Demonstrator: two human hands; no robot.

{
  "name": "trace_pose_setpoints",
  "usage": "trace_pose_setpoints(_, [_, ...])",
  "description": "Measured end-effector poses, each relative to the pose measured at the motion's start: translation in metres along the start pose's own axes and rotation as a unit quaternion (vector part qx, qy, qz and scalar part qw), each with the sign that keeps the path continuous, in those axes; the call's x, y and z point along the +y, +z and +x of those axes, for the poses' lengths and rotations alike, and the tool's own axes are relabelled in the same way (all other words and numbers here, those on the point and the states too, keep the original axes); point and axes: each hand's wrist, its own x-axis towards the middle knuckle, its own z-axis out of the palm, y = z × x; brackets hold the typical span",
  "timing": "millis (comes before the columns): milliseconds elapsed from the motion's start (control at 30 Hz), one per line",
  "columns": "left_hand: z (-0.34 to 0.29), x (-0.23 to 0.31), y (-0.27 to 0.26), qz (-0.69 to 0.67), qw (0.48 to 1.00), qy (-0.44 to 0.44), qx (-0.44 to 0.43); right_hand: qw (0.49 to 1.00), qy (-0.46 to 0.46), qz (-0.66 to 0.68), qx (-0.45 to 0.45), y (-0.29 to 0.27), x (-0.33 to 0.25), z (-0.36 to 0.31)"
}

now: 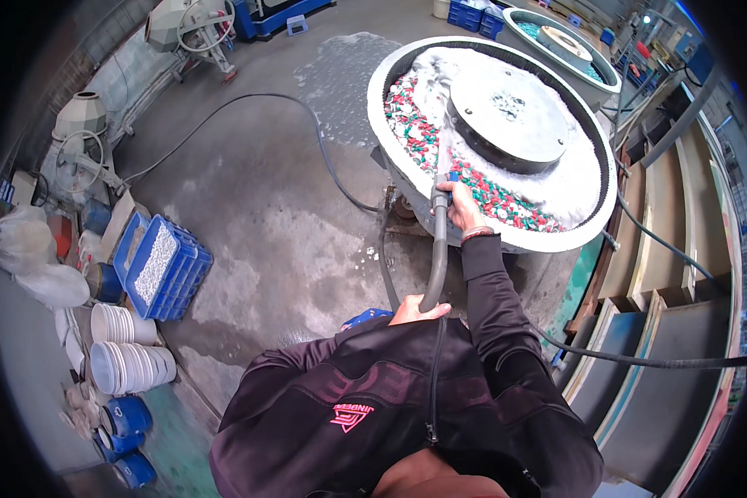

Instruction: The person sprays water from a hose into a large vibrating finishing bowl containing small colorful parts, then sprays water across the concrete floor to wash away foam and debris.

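My right hand (465,209) is closed around the grey valve (441,196) with a blue lever at the end of a thick grey hose (438,257). Water streams from it into a large round tub (378,108) with a pale rim. Inside the tub, small red, green and white pieces (415,133) lie partly under white foam (568,195). A raised round hub (510,112) with foam on top stands in the middle. Close to my body, my left hand (419,310) grips the lower part of the same hose.
Behind stands a second round tub (610,83). On the left are a blue crate (195,270) with small white pieces, stacked white buckets (137,368) and blue drums (129,415). A dark cable (315,124) crosses the wet floor (249,191). Long troughs (660,224) line the right side.
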Motion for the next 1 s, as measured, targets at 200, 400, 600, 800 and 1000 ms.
trace_pose_setpoints(200, [0.007,-0.001,0.012,0.090,0.995,-0.014,-0.042,0.992,-0.005,0.100,-0.082,-0.056,0.002,-0.017])
trace_pose_setpoints(400, [0.019,-0.015,0.028,0.128,0.980,0.062,-0.142,0.970,-0.073,0.217,-0.087,-0.128,0.007,-0.063])
trace_pose_setpoints(600, [0.028,0.003,0.051,0.238,0.954,0.043,-0.180,0.964,-0.145,0.209,0.081,-0.166,-0.002,-0.101])
trace_pose_setpoints(800, [0.028,-0.002,0.057,0.208,0.967,0.046,-0.140,0.955,-0.194,0.203,0.093,-0.159,-0.010,-0.104])
trace_pose_setpoints(1000, [0.025,0.008,0.045,0.206,0.971,-0.026,-0.120,0.974,-0.082,0.194,0.083,-0.153,0.020,-0.054])
